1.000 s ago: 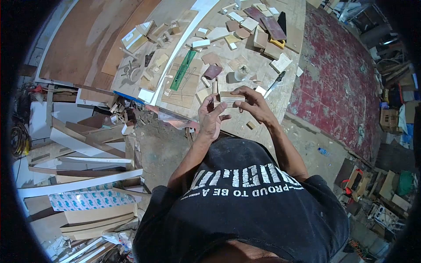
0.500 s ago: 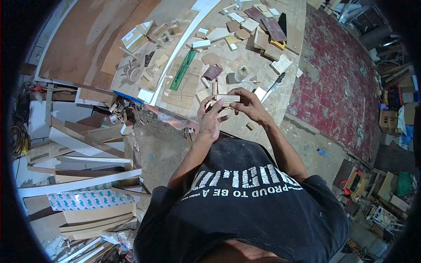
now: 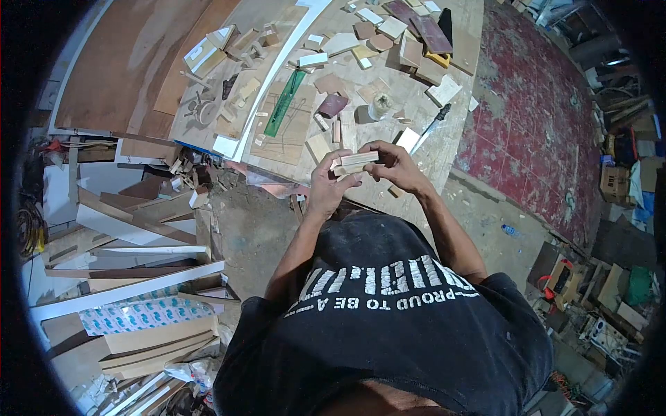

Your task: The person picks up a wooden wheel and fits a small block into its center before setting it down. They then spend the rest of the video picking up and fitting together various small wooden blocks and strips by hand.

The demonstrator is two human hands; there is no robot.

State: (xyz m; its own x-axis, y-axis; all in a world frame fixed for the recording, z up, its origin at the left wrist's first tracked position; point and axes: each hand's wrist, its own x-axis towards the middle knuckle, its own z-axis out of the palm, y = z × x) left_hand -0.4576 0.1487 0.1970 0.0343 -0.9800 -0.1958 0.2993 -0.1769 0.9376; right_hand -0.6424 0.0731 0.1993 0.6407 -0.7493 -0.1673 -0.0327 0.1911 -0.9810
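Between both hands, just above the near edge of the wooden table, is a small light wooden block [image 3: 358, 160]. My left hand [image 3: 329, 186] grips its left end, with the thumb below and fingers behind. At the block's right end, my right hand [image 3: 398, 168] pinches it between thumb and fingers. Beyond the hands lie narrow wood strips [image 3: 348, 130], a dark red sandpaper piece [image 3: 332, 105] and a jar [image 3: 381, 105]. A thin brush-like tool [image 3: 431, 128] rests to the right of them.
A green ruler [image 3: 285, 102] lies on a board left of centre. Wood offcuts [image 3: 393, 28] cover the table's far part [image 3: 461, 41]. A small wood piece [image 3: 395, 191] sits by the near edge. Timber strips [image 3: 132, 291] are stacked on the left, over the floor.
The block has been tilted in my hands, showing a different face. My left fingers have shifted around its left end. The camera view has moved slightly.
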